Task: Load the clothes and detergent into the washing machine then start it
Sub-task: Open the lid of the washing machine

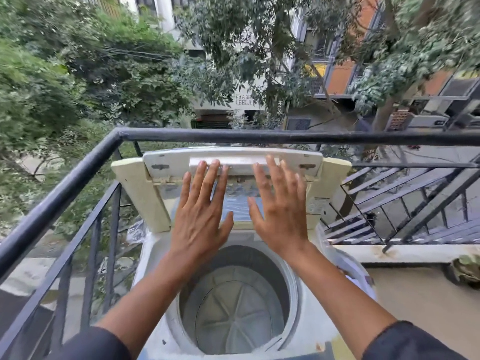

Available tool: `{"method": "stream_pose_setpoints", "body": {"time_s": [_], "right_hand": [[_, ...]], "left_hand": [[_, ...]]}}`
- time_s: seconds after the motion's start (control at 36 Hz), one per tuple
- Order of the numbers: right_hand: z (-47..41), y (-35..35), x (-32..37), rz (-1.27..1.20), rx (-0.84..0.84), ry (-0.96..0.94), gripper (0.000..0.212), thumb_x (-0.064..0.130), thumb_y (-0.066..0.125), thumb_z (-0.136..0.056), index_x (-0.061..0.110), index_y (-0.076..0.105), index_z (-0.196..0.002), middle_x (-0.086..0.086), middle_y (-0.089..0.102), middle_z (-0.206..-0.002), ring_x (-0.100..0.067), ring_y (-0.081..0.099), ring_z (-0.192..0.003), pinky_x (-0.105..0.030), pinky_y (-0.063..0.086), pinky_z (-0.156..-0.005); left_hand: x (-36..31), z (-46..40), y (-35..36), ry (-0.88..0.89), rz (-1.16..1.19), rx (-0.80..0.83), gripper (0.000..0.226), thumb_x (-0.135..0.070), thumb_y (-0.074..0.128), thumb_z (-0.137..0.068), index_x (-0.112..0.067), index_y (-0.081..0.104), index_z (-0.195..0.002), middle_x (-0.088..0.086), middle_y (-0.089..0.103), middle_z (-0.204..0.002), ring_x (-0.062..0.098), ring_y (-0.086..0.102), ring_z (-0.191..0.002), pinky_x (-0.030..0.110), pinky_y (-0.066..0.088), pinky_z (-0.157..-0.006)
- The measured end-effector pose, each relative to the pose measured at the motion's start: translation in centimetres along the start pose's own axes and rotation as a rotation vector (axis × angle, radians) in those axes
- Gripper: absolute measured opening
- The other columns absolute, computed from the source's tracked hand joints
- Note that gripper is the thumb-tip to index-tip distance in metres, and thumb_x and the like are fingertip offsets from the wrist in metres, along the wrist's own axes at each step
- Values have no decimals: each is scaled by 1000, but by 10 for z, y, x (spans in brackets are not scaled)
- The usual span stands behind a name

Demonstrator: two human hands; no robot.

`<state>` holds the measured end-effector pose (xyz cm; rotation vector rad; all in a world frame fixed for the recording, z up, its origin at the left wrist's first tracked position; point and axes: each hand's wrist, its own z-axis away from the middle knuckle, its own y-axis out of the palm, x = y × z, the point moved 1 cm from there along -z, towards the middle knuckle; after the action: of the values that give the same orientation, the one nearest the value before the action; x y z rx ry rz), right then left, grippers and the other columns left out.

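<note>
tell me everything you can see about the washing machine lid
The lid is cream, plastic-looking, yellowed at its side frame, with a clear window panel in the middle. It is folded and swung up, leaning back toward the black railing above the open, empty drum. The left hand and right hand lie flat against it, fingers straight.

Black balcony railing (233,137), trees (78,74), buildings (337,76) beyond

Yellowed matt plastic lid (158,193); dull grey metal drum (233,307).
</note>
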<state>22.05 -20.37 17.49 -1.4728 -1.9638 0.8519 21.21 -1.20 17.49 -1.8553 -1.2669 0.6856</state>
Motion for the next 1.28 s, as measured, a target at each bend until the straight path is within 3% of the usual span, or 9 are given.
{"method": "stream_pose_setpoints", "body": {"time_s": [0.14,0.28,0.42,0.69,0.97,1.28], "right_hand": [[-13,21,-11,-19,39,-2,88,45,57,-96,25,8,-166,-3,-1,-174,-32,5,-159,-51,5,-126],[-30,33,-15,-56,85,11,87,45,54,-99,26,2,-166,-3,-6,-173,-32,2,-160,-56,15,-126],[-39,40,-15,-79,92,37,84,42,54,-99,22,6,-166,-7,-3,-173,-34,3,-159,-58,20,-124],[-35,36,-12,-108,83,37,77,44,45,-103,22,6,-166,-5,-5,-174,-31,-3,-160,-57,17,-125],[-28,28,-9,-133,94,51,79,43,48,-103,26,3,-166,-4,-9,-173,-29,-5,-160,-58,16,-125],[-24,13,-6,-98,79,54,78,42,48,-103,27,4,-166,-3,-5,-174,-27,-2,-160,-55,14,-127]], "left_hand": [[6,-16,12,1,-10,0,102,-44,62,-92,-11,4,-169,11,-3,-177,33,-4,-164,57,13,-131],[10,-32,20,-9,-8,34,102,-45,60,-93,-11,1,-169,11,-7,-177,33,-7,-164,57,11,-131],[12,-42,29,-20,12,35,102,-43,61,-93,-11,0,-169,11,-7,-177,32,-8,-164,56,12,-131],[14,-37,32,-9,19,2,107,-38,66,-89,-12,0,-169,10,-8,-177,32,-6,-164,57,14,-130],[8,-31,23,-12,43,-16,106,-33,68,-90,-11,1,-169,12,-8,-177,33,-6,-164,56,15,-131],[8,-26,15,-41,77,-15,95,-45,54,-96,-14,2,-169,11,-9,-177,33,-8,-164,56,12,-131]]}}
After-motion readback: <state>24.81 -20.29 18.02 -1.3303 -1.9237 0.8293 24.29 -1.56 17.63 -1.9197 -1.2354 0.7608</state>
